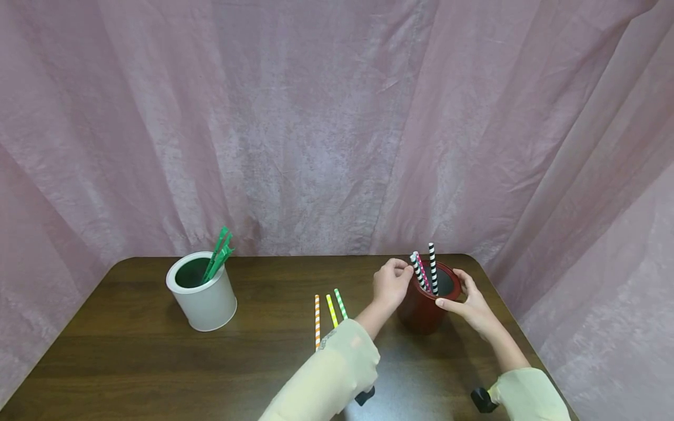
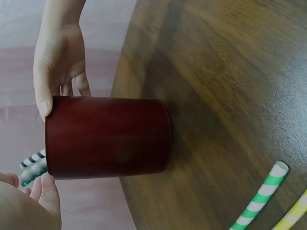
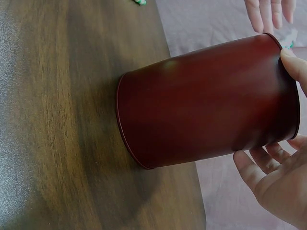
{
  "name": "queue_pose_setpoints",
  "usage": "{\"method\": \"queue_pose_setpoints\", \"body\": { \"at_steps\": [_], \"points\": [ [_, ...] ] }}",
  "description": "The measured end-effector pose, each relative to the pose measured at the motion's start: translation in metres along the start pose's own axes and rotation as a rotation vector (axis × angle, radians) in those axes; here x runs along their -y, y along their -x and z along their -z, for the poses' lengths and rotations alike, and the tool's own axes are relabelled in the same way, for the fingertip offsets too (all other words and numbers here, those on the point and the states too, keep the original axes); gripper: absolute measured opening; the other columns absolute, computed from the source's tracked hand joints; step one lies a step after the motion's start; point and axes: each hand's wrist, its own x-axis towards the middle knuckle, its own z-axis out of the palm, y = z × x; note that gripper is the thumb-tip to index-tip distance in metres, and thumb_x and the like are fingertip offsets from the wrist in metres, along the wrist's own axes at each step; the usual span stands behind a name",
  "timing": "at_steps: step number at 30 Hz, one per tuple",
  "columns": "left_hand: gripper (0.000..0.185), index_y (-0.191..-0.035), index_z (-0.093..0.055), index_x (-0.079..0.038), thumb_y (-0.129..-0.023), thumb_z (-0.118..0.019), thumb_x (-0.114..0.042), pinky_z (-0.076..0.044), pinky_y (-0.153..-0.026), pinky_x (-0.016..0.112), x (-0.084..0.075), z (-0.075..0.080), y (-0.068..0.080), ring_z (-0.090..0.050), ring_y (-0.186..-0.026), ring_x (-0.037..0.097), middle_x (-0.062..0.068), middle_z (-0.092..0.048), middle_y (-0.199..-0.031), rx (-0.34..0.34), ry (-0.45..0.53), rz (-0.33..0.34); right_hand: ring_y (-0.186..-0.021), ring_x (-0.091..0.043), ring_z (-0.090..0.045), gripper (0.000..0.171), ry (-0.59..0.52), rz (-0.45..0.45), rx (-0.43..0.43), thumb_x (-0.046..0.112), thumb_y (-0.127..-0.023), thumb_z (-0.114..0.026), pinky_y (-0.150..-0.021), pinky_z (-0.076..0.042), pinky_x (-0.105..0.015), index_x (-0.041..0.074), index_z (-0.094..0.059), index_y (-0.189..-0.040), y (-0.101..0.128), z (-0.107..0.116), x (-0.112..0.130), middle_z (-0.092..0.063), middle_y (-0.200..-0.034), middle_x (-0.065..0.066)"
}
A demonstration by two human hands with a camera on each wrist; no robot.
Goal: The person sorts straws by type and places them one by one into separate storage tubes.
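Observation:
A dark red cup (image 1: 421,313) stands upright at the right of the brown table (image 1: 131,362), with black-and-white striped straws (image 1: 432,266) and a pink one in it. My right hand (image 1: 471,301) grips the cup, thumb on the near rim and fingers round the far side. In the right wrist view the thumb and fingers wrap the cup (image 3: 206,100). My left hand (image 1: 392,283) hovers at the cup's left rim, fingertips right by the top of a striped straw (image 2: 31,159). Its fingers look loose and straight, with no clear pinch.
A white cup (image 1: 202,301) with green straws (image 1: 217,257) stands at the table's left rear. Orange (image 1: 317,318), yellow (image 1: 332,310) and green striped (image 1: 341,303) straws lie side by side on the table, left of my left arm. A pink curtain hangs close behind.

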Motion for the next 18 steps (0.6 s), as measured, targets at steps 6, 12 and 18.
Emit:
{"method": "queue_pose_setpoints", "body": {
  "at_steps": [6, 12, 18],
  "points": [
    [0.021, -0.094, -0.062, -0.008, -0.083, -0.059, -0.025, -0.047, -0.062, 0.024, 0.011, 0.009, -0.003, -0.064, -0.071, 0.012, 0.003, -0.069, -0.082, 0.003, -0.006, -0.005, -0.12, -0.032, -0.03, 0.081, -0.002, 0.001, 0.0, 0.014, -0.077, -0.065, -0.09, -0.034, -0.05, 0.002, -0.013, -0.137, 0.0, 0.0, 0.0, -0.028, -0.136, -0.022],
    [0.023, -0.099, -0.06, -0.008, -0.082, -0.06, -0.023, -0.046, -0.053, 0.019, 0.024, 0.02, -0.008, -0.063, -0.062, 0.008, 0.002, -0.069, -0.081, 0.036, 0.031, 0.012, -0.12, -0.033, -0.03, 0.081, 0.002, 0.006, 0.003, 0.014, -0.076, -0.065, -0.09, -0.034, -0.05, 0.002, -0.013, -0.137, 0.0, 0.001, 0.001, -0.029, -0.135, -0.023],
    [0.025, -0.101, -0.058, -0.006, -0.081, -0.061, -0.02, -0.047, -0.051, 0.019, 0.038, 0.034, -0.011, -0.063, -0.064, 0.012, 0.004, -0.067, -0.079, 0.063, 0.062, 0.007, -0.121, -0.034, -0.03, 0.081, 0.004, 0.0, 0.007, 0.014, -0.077, -0.066, -0.09, -0.034, -0.051, 0.002, -0.013, -0.137, 0.0, 0.001, 0.0, -0.028, -0.136, -0.023]
  ]
}}
